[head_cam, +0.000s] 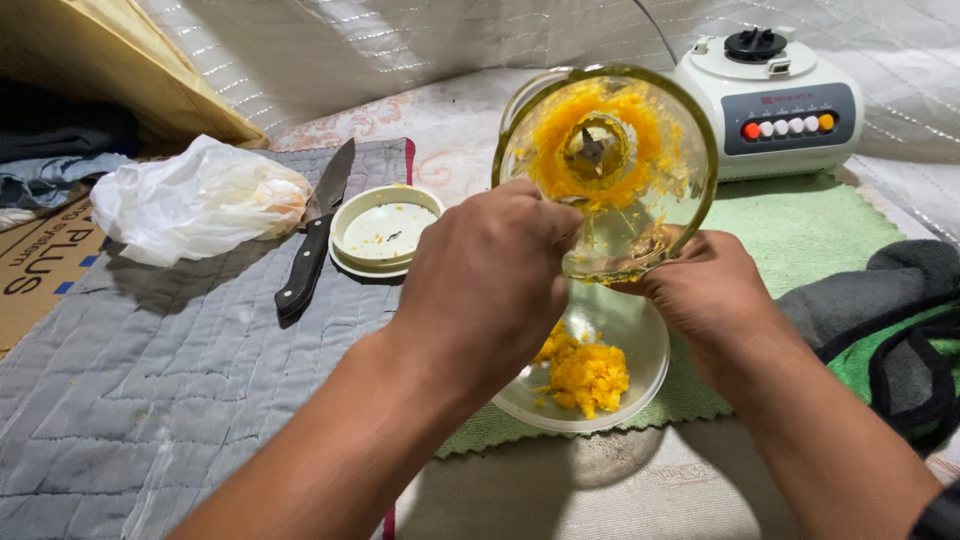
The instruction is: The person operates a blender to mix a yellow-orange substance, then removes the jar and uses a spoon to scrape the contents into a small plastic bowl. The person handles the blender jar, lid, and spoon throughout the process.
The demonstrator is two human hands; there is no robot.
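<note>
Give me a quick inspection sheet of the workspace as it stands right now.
Surface: grey quilted mat, green cloth under the bowl.
Job's things: blender jar tipped over clear bowl, orange pulp inside both.
Clutter: knife, jar lid, white plastic bag, dark towel.
Grippers: left hand at the jar's mouth; right hand holds the jar from below.
Cables: thin cord behind the jar.
Surroundings: blender base, cardboard, pale sheeting behind.

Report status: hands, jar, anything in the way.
Left hand at the mouth of the tilted blender jar, right hand gripping it. Yellow pulp in the glass bowl beneath. Nothing between jar and bowl.
</note>
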